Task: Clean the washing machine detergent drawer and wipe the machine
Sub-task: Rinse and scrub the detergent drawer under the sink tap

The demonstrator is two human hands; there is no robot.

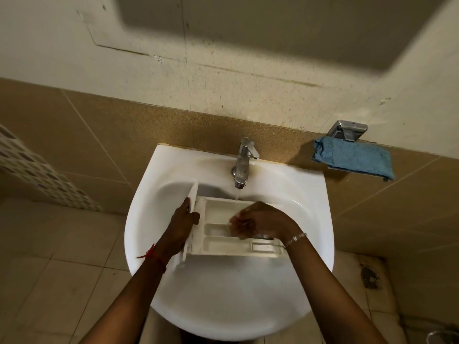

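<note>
Fingers (185, 204) of left hand (182, 225) curl round the front panel of the detergent drawer (223, 247), thumb across its inner side, firm grip. Right hand (258, 223) sits inside the drawer over the middle compartments, fingers bent and blurred; can't tell if they hold anything. Drawer is white, open side up, lying across the bowl of the white sink (223, 306), front panel to the left and standing upright. Tap (244, 161) is on; a thin water stream (237, 194) falls onto the drawer's far edge, just beyond the right hand. Red thread (154, 254) on left wrist, beaded bracelet (295, 239) on right wrist. Blue cloth (352, 158) lies folded on a metal wall holder (347, 130), right of the tap and well apart from the sink bowl. Beige tiles behind.
</note>
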